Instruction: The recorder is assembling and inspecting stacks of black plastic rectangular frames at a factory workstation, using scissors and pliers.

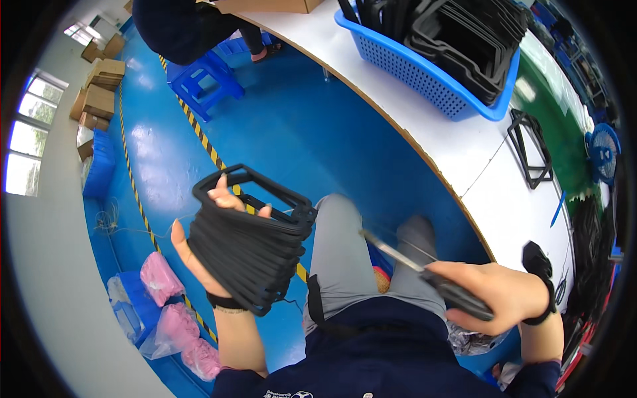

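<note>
My left hand (194, 257) is hooked through a thick stack of black rectangular frames (245, 255). Its fingertips show inside the top frame's opening, and the thumb sticks out along the left side. The stack hangs over my wrist, left of my lap. In my right hand (504, 292), on the right over my thigh, is a knife-like tool with a black handle (464, 298) and a slim metal blade (395, 252). The blade points up and left, apart from the frames. Blur hides the exact shape of its tip.
A white table (451, 146) curves along the right, bearing a blue basket (424, 83) full of black frames. A few loose frames (531, 149) and a blue pen-like stick (558, 209) lie on it. Beyond my left hand are pink bagged bundles (161, 278). A person sits near a blue stool (206, 83).
</note>
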Motion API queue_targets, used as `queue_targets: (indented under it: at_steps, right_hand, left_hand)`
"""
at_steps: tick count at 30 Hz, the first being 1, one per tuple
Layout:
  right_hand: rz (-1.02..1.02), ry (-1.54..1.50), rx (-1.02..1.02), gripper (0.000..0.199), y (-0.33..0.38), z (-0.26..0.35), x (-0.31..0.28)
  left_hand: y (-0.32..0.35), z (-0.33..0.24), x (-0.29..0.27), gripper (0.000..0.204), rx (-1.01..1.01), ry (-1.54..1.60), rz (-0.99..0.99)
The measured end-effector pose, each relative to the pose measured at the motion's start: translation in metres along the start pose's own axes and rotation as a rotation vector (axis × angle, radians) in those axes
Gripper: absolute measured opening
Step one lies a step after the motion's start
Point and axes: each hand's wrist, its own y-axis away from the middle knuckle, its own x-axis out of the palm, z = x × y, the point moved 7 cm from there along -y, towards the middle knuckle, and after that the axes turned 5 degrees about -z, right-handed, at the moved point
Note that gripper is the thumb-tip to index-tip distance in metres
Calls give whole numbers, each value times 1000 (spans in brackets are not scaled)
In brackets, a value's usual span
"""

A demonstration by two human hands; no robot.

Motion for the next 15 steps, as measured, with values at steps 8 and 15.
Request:
queue_targets:
  at_steps: [8, 15]
  right_hand:
    - [-218, -105, 190, 72, 54, -20, -37]
    - [-38, -212, 467, 69, 38, -40, -5]
  left_hand:
    - [-52, 27, -31, 81, -392, -649, 352]
    - [25, 99, -140, 49, -849, -1290, 592]
